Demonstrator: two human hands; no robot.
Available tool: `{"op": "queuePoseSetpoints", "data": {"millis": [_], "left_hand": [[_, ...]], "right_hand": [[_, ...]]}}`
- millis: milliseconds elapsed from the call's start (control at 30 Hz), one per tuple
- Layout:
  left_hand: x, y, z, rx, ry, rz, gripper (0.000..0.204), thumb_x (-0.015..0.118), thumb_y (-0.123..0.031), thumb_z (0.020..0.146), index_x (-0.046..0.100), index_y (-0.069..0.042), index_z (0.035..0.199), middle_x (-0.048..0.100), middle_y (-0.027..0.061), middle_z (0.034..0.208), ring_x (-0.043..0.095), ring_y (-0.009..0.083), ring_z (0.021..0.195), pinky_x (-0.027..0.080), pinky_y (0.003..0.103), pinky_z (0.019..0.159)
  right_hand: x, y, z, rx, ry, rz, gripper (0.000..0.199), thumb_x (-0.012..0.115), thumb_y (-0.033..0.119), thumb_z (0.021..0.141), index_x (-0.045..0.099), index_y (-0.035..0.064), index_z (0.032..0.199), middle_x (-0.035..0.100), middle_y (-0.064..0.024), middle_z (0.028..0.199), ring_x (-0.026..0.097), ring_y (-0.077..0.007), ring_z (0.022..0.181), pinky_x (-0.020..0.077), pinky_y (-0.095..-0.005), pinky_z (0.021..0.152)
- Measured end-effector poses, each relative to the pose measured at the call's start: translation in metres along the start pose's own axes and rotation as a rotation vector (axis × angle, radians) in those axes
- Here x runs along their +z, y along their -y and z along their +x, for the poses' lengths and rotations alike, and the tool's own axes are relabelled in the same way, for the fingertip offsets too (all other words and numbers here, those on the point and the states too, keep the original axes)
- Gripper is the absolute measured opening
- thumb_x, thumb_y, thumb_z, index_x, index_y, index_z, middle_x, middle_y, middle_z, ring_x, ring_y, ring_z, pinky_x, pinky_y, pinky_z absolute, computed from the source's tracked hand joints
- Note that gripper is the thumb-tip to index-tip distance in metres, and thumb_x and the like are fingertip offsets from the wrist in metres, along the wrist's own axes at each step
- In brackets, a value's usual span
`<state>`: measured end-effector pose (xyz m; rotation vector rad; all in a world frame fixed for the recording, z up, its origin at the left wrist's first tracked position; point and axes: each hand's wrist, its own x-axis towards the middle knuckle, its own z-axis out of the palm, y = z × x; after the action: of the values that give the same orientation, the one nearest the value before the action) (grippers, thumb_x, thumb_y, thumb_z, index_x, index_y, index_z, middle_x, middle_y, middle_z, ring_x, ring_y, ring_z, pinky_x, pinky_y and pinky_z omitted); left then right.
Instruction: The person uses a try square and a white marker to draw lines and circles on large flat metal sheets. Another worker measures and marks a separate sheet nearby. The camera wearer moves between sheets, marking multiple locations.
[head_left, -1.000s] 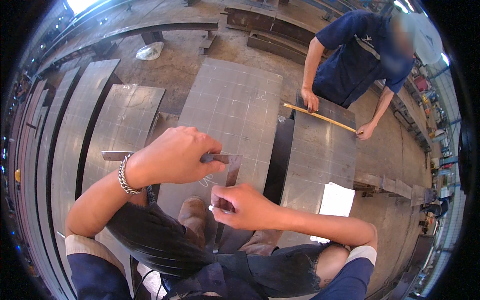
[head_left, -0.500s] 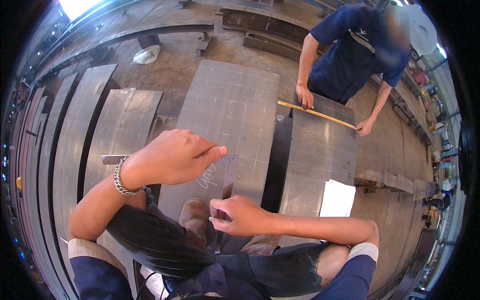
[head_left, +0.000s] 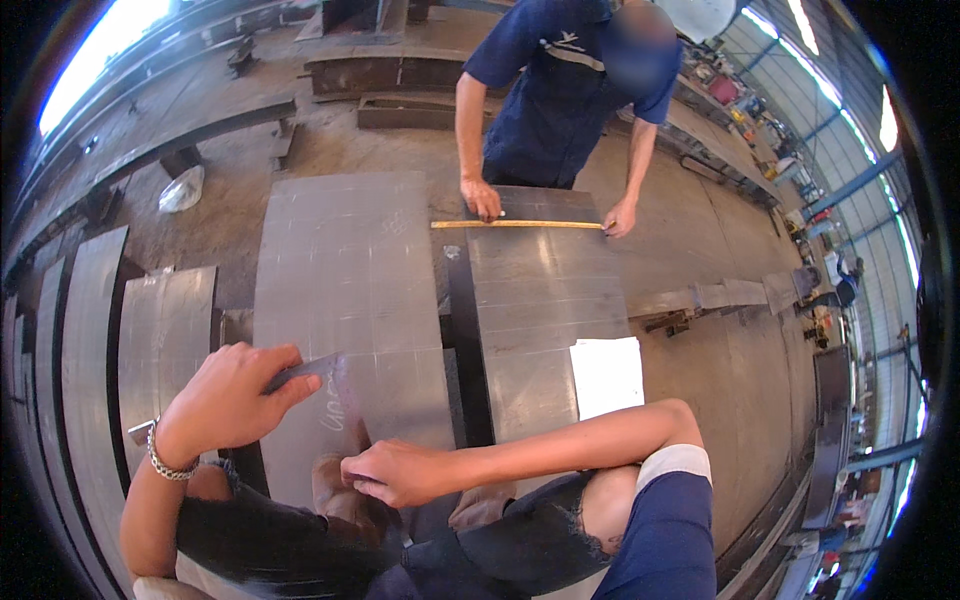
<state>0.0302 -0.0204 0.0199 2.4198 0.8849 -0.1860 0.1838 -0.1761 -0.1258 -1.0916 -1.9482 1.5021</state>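
Steel sheets lie side by side across the workshop floor, and we crouch at the near end of the large centre plate (head_left: 345,290), our landmark here. Our left hand (head_left: 235,395) is closed around a flat metal straightedge (head_left: 300,370), its fingers curled over the blade, which lies on the plate's near end. Half a second ago the blade ran farther out to the right across the plate; now only a short stretch of it shows beyond our fingers, above faint chalk marks (head_left: 340,410) on the steel. Our right hand (head_left: 395,472) has drawn back toward our knees off the plate's near edge; it is pinched shut, though we cannot tell what, if anything, it holds. We judge from this that the marking on this end is being checked or finished rather than begun. The view itself has tipped up since a second ago, so the co-worker now shows at the far right of the centre plate, bent over the neighbouring darker plate (head_left: 545,310), both hands pressing a long yellow rule (head_left: 515,224) flat across its far end. A white sheet of paper (head_left: 606,375) lies on that darker plate's near end, right of our landmark. Narrower plates (head_left: 165,335) lie to its left.
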Motion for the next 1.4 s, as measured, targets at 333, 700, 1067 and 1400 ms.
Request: {"op": "queuePoseSetpoints", "data": {"millis": [333,700,1067,1400], "left_hand": [[-0.002,-0.001,-0.002,-0.002,0.011,-0.012,0.035,0.064,-0.033,0.092,0.062,0.000,0.084,0.053,0.0215,0.058,0.057,0.0411,0.059,0.044,0.045,0.057],[-0.001,0.000,-0.001,0.004,0.011,-0.013,0.036,0.064,-0.034,0.092,0.061,0.001,0.083,0.052,0.0208,0.056,0.056,0.0405,0.057,0.043,0.044,0.056],[-0.002,0.001,-0.002,0.010,0.014,-0.020,0.035,0.065,-0.033,0.091,0.062,0.001,0.084,0.052,0.0205,0.057,0.057,0.0392,0.056,0.044,0.043,0.056],[-0.005,-0.001,-0.001,-0.012,0.029,-0.009,0.034,0.065,-0.032,0.091,0.062,0.001,0.084,0.053,0.0208,0.058,0.058,0.0399,0.058,0.044,0.043,0.056]], "right_hand": [[-0.001,0.003,0.001,0.024,-0.014,-0.039,0.015,0.060,0.009,0.082,0.058,-0.0035,0.090,0.063,-0.0279,0.078,0.062,-0.0484,0.081,0.0470,-0.0549,0.072],[-0.002,0.005,0.001,0.025,-0.001,-0.041,0.016,0.060,0.009,0.081,0.059,-0.0024,0.092,0.064,-0.0270,0.081,0.063,-0.0473,0.084,0.0483,-0.0550,0.074],[-0.002,0.005,0.001,0.032,0.005,-0.040,0.018,0.061,0.009,0.080,0.061,-0.0012,0.094,0.065,-0.0262,0.082,0.063,-0.0466,0.085,0.0483,-0.0545,0.076],[-0.001,0.002,0.001,0.022,0.016,-0.046,0.015,0.061,0.010,0.083,0.060,-0.0001,0.095,0.064,-0.0249,0.078,0.062,-0.0459,0.080,0.0469,-0.0535,0.070]]}}
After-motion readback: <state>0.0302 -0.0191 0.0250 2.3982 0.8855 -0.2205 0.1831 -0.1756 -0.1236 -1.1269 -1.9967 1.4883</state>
